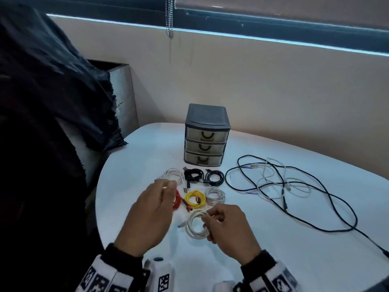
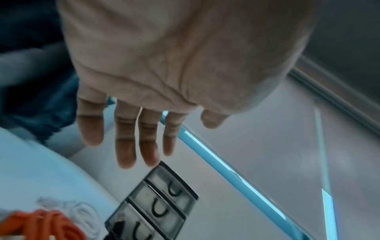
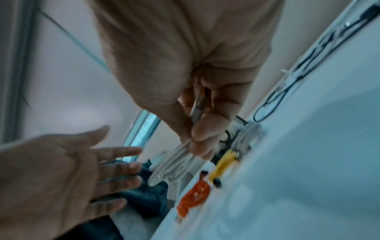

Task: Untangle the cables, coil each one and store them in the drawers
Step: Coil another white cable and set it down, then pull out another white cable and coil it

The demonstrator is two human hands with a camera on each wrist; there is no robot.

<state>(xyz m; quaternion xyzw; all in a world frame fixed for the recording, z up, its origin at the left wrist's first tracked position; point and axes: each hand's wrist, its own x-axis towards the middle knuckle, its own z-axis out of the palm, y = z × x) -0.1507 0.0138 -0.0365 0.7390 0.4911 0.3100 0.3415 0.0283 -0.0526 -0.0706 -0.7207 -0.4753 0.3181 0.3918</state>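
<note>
A: How are the hands placed?

B: The left hand [image 1: 150, 216] is held above the round white table [image 1: 294, 249] at about 7 o'clock, fingers straight and spread, nothing gripped; its bare palm is seen in the left wrist view [image 2: 176, 65]. The right hand [image 1: 228, 226], at 6 o'clock, is curled round a coiled white cable [image 1: 194, 225], whose loops are pinched between thumb and fingers [image 3: 202, 129] and raised off the table in the right wrist view.

A: And what is laid out, from the left?

B: At 9 o'clock a dark fabric [image 1: 52, 102] is draped beside the table. Just beyond the left hand a coiled white cable at the far left [image 1: 173, 175] is seen, and a coiled red-orange cable [image 1: 177, 200] is partly hidden by the fingers. A coiled yellow cable [image 1: 195, 199] lies just beside it, with another small white coil [image 1: 215, 194] to its right. Behind these, two coiled black cables [image 1: 193, 175] [image 1: 214, 178] are set side by side.

A: The drawers?

B: A small grey three-drawer plastic cabinet [image 1: 206, 135] is stood at 12 o'clock, all drawers pushed in.

A: Anything uncoiled?

B: At 2 to 3 o'clock a long black cable [image 1: 328, 192] and a loose white cable [image 1: 271, 180] are crossed over each other.
</note>
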